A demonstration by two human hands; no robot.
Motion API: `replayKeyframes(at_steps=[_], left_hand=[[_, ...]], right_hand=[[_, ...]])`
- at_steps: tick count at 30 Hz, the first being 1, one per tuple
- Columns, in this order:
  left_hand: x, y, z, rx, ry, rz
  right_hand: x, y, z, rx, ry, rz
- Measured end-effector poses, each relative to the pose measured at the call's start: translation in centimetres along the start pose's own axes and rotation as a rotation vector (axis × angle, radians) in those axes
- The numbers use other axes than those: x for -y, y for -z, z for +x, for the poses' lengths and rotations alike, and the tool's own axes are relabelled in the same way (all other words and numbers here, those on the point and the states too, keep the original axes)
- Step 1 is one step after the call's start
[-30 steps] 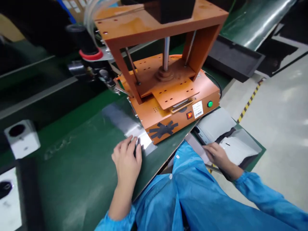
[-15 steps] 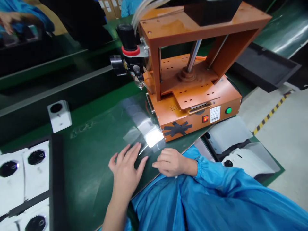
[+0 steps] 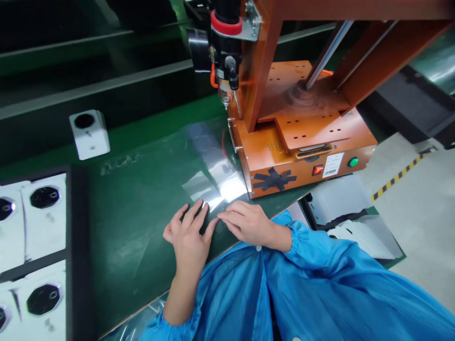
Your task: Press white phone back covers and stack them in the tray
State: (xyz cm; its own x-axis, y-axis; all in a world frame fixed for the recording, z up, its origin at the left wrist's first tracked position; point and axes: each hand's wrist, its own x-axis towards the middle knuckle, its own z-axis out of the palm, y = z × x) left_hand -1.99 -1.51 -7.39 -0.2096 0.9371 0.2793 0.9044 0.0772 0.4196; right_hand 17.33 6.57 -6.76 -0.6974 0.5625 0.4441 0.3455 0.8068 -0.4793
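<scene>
A clear, shiny film (image 3: 202, 185) lies on the green mat (image 3: 142, 213), left of the orange press machine (image 3: 273, 156). Over its near edge rests my left hand (image 3: 192, 234), fingers spread. My right hand (image 3: 249, 222) is closed, thumb and index finger pinched together beside my left thumb tip; whatever lies between them is too small to make out. More clear film (image 3: 213, 151) runs from near the hands back along the machine's left side.
A small stack of white panels with a black circle (image 3: 90, 137) stands at the back left. Black trays (image 3: 76, 237) hold several white panels at the left. Further white pieces (image 3: 337, 201) lie right of the machine's front. A striped floor line (image 3: 398, 177) runs beyond.
The view has shifted closer to the machine. My right hand has moved left, and its fingertips now meet my left thumb at the film's edge. My left hand stays spread.
</scene>
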Motion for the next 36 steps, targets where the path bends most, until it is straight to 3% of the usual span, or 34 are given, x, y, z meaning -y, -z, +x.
replayKeyframes(at_steps=[8,17,20,23,26,28,30,32,36], left_hand=[[0.7,-0.4,0.1,0.004,-0.013,0.000],[0.4,0.1,0.2,0.038,-0.037,0.046],[0.7,1.0,0.3,0.157,-0.099,0.032],[1.0,1.7,0.5,0.244,-0.120,-0.003],[0.4,2.2,0.7,0.271,-0.091,-0.004],[-0.1,2.8,1.4,0.315,-0.085,-0.013],[-0.1,3.4,3.1,0.374,-0.087,-0.046],[1.0,4.2,6.4,0.382,-0.067,-0.064],[6.3,5.6,17.2,0.202,0.100,0.054]], right_hand=[[0.4,0.4,4.0,0.245,0.106,-0.291],[-0.1,0.2,3.6,0.219,0.220,-0.357],[0.4,0.9,1.5,0.140,0.221,-0.294],[1.3,1.9,-1.3,-0.060,0.200,-0.050],[1.8,2.5,-2.8,-0.251,0.036,0.240],[1.5,2.4,-2.7,-0.297,-0.085,0.346],[1.0,1.8,-2.1,-0.291,-0.123,0.381],[0.5,1.1,-1.6,-0.274,-0.103,0.377],[-0.1,-0.2,-1.7,-0.255,0.006,0.275]])
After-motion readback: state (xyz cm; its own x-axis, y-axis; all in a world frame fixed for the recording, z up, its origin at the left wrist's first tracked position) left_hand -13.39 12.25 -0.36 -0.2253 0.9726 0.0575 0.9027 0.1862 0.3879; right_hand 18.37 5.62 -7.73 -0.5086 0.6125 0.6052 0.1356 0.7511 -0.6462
